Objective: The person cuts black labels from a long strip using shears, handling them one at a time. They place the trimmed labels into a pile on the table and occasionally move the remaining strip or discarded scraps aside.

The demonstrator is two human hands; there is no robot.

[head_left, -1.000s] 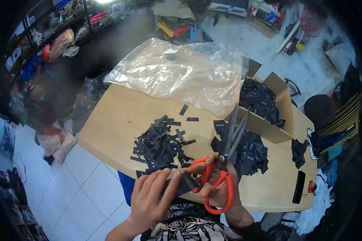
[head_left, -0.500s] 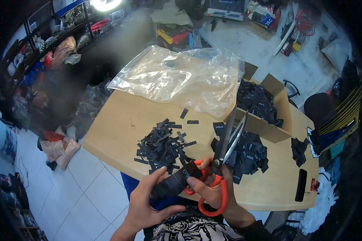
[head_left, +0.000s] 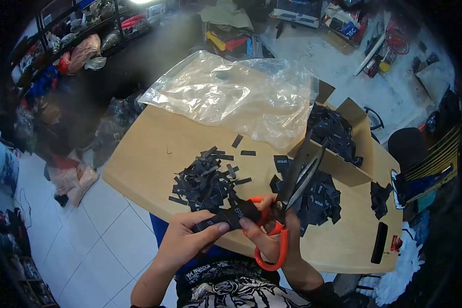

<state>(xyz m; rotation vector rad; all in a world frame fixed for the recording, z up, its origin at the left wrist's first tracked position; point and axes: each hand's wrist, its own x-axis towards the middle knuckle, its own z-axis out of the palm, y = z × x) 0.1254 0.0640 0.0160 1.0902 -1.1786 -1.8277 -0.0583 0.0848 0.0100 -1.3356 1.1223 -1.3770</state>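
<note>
My left hand (head_left: pixel 186 240), thumb uppermost, clamped on the strip (head_left: pixel 232 216) beside the scissors (head_left: pixel 291 187), right hand (head_left: pixel 265 241) clamped on both

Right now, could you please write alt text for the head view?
The left hand and right hand hold a black strip at a table; the right also holds red-handled scissors. Beyond lie black pieces, a clear plastic bag and a cardboard box.

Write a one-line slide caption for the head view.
Left hand and right hand hold a black printed strip, the right also holding red-handled scissors.
</note>
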